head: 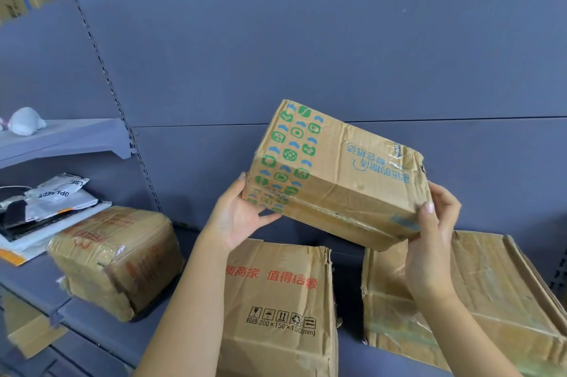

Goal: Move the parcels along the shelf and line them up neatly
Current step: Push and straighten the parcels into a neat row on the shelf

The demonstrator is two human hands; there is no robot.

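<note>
While hands point(239, 217) point(429, 238) grip it, parcel point(337, 180) tilted, aloft

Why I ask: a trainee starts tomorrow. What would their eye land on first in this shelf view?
First, the carton printed with green and blue icons, held tilted mid-frame, the left hand gripping one end and the right hand the other. Below it, a box with red lettering sits on the blue shelf, a tape-wrapped parcel to its left.
</note>
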